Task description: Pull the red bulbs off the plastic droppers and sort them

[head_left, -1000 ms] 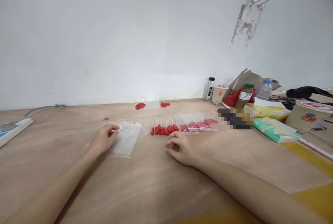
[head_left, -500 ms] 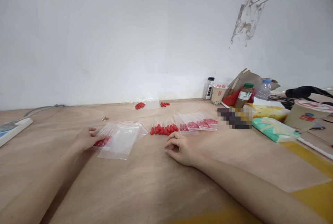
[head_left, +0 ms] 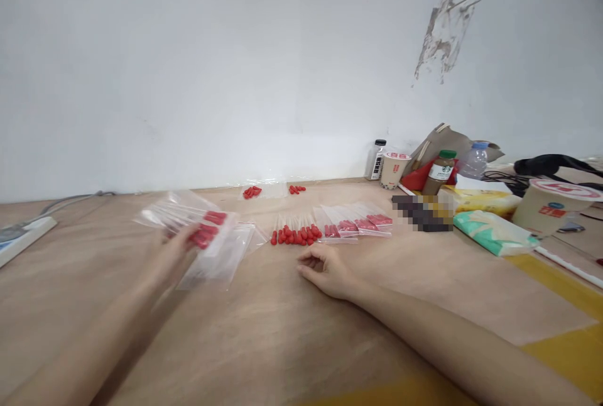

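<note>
My left hand [head_left: 172,254] is raised off the table, blurred, gripping a clear zip bag with red-capped droppers [head_left: 200,225] inside. Under it lies a stack of empty clear bags [head_left: 225,255]. My right hand [head_left: 325,269] rests on the brown table [head_left: 282,337] with its fingers curled loosely and nothing visible in them. Just beyond it lies a row of loose red-capped droppers [head_left: 296,233], and to their right lie several filled bags [head_left: 355,222].
Two small heaps of red caps [head_left: 253,191] lie near the wall. At the right stand a cup [head_left: 392,170], bottles [head_left: 438,173], tissue packs [head_left: 492,231] and a large paper tub [head_left: 549,205]. A white power strip [head_left: 23,233] lies at the far left.
My left hand left the empty bag, took a bag of red-capped droppers from the left of the stack and lifted it up. My right hand has stayed put.
</note>
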`<action>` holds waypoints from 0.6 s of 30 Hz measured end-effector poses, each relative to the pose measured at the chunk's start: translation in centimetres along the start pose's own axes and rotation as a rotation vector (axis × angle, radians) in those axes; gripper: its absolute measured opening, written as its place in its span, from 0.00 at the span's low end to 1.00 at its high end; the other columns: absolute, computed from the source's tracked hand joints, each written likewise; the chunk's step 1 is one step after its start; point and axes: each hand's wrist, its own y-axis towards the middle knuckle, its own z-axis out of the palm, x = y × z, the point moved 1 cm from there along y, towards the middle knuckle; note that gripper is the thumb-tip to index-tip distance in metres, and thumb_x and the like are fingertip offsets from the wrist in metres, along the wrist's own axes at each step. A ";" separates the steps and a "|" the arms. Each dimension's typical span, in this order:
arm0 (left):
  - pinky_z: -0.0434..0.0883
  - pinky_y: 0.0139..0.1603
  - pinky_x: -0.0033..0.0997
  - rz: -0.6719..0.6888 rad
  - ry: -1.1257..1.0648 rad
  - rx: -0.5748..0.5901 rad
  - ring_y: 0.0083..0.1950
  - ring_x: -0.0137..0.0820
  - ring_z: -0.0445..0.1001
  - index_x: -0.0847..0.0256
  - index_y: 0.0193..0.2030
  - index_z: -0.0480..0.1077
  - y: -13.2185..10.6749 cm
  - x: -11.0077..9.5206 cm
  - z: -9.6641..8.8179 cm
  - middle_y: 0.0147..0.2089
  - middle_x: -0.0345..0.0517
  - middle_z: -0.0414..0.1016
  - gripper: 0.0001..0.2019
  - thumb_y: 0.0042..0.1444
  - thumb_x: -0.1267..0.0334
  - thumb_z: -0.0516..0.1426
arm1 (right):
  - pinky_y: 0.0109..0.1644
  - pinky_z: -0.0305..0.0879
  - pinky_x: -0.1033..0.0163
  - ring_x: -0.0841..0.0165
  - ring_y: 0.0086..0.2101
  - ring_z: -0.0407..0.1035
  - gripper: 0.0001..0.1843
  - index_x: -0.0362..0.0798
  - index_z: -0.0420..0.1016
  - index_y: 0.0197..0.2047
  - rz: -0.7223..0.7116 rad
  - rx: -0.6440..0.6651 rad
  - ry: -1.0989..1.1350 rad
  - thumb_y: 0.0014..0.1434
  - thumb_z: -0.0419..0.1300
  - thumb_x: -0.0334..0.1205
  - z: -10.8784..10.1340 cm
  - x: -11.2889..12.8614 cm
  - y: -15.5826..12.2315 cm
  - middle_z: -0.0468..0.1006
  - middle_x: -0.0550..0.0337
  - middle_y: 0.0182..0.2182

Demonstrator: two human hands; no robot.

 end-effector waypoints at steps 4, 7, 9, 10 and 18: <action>0.73 0.42 0.37 -0.052 -0.314 0.276 0.40 0.38 0.76 0.64 0.39 0.69 -4.7 -1.1 6.1 0.39 0.49 0.77 0.17 0.45 0.54 0.61 | 0.44 0.68 0.60 0.70 0.35 0.72 0.28 0.47 0.66 0.49 0.353 0.065 0.543 0.45 0.67 0.44 0.8 0.5 0.0 0.74 0.57 0.35; 0.72 0.47 0.40 -0.023 -0.334 0.535 0.44 0.40 0.75 0.66 0.45 0.70 -7.4 -1.3 8.5 0.44 0.52 0.77 0.20 0.51 0.52 0.58 | 0.44 0.68 0.60 0.70 0.34 0.72 0.31 0.46 0.66 0.46 0.471 0.089 0.831 0.40 0.70 0.44 1.4 1.1 -0.2 0.75 0.60 0.33; 0.68 0.52 0.42 0.131 -0.179 0.629 0.51 0.41 0.71 0.63 0.53 0.65 -7.9 -1.3 8.5 0.51 0.52 0.72 0.24 0.54 0.51 0.56 | 0.40 0.68 0.63 0.72 0.30 0.72 0.28 0.44 0.69 0.40 0.498 0.076 0.909 0.35 0.72 0.41 1.5 1.1 -0.2 0.76 0.62 0.30; 0.65 0.56 0.43 0.255 -0.054 0.662 0.55 0.42 0.68 0.62 0.57 0.62 -7.8 -1.3 8.2 0.56 0.52 0.69 0.27 0.53 0.50 0.56 | 0.37 0.68 0.65 0.74 0.28 0.71 0.26 0.44 0.70 0.37 0.511 0.070 0.914 0.33 0.73 0.39 1.4 1.0 -0.1 0.76 0.63 0.28; 0.39 0.63 0.59 0.696 0.919 0.703 0.68 0.47 0.43 0.47 0.64 0.51 -3.4 0.9 4.0 0.68 0.44 0.48 0.24 0.62 0.49 0.43 | 0.32 0.66 0.70 0.75 0.26 0.71 0.22 0.42 0.73 0.34 0.539 0.252 0.748 0.33 0.72 0.33 -3.2 -0.2 0.6 0.77 0.63 0.25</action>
